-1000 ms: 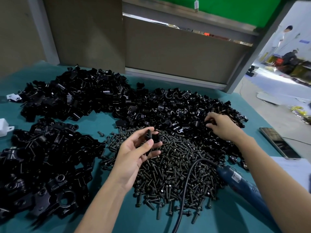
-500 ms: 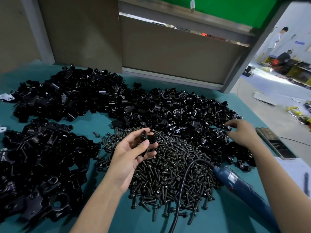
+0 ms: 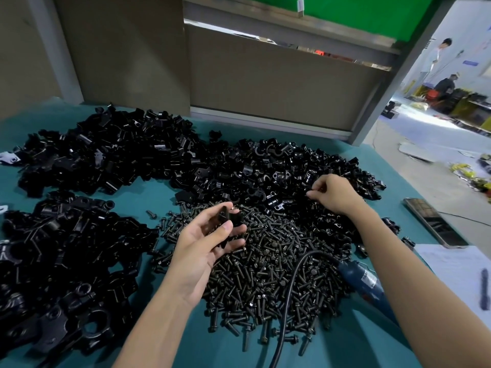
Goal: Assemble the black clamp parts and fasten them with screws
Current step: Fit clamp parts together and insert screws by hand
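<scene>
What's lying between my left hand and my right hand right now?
Head view: heaped screws nearer you, loose black clamp parts behind them, filling the whole stretch.

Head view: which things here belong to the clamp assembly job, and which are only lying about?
For the job: black clamp part held in the left hand; right hand at the pile of clamp parts; screw pile; blue power screwdriver.
Lying about: phone; paper sheet; pen; white part at the left edge.
</scene>
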